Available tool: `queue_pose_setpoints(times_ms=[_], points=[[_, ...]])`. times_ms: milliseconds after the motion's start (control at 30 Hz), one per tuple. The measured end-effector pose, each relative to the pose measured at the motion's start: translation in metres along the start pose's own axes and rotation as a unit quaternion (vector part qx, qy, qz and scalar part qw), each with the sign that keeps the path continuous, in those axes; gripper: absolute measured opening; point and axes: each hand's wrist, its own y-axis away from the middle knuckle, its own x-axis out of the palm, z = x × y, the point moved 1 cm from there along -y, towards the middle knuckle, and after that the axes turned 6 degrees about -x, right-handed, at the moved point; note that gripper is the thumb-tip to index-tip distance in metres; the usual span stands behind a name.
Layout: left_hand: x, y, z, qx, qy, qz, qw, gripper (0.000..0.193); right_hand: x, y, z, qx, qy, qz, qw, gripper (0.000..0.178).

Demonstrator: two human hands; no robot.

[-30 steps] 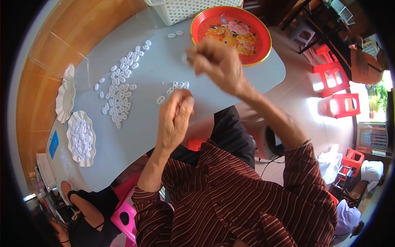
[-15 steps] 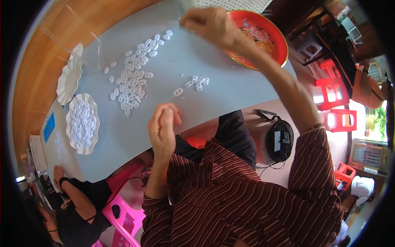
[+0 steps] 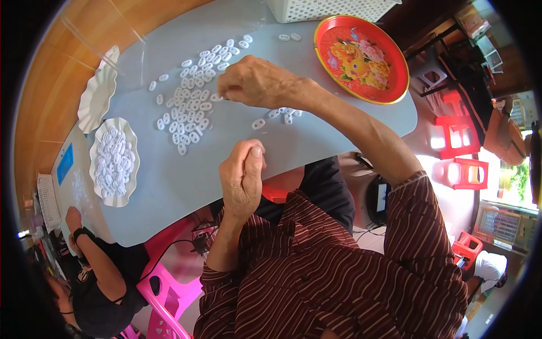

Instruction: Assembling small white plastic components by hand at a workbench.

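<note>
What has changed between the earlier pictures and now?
The right hand moved left, from near the red tray to the right edge of the pile of white pieces. The left hand, looser half a second ago, is curled shut. Whether either took or released a piece is hidden. The tray and the filled dish stayed put.

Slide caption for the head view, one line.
Right hand beside a spread of white oval pieces, left hand curled near the edge of the table, red floral tray at upper right.
</note>
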Motion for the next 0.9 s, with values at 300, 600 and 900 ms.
queue_pose_setpoints(times_ms=[300, 600, 900], points=[[0.001, 0.0, 0.001, -0.004, -0.007, 0.005, 1.0, 0.019, 0.02, -0.021, 0.025, -0.021, -0.029, 0.003, 0.999, 0.008], [0.0, 0.001, -0.002, -0.003, -0.018, 0.011, 1.0, 0.023, 0.017, -0.015, 0.023, 0.011, 0.032, 0.095, 0.995, 0.01], [0.002, 0.0, -0.001, 0.006, -0.03, -0.004, 1.0, 0.022, -0.031, 0.025, -0.006, 0.048, 0.059, -0.061, 0.995, 0.008]])
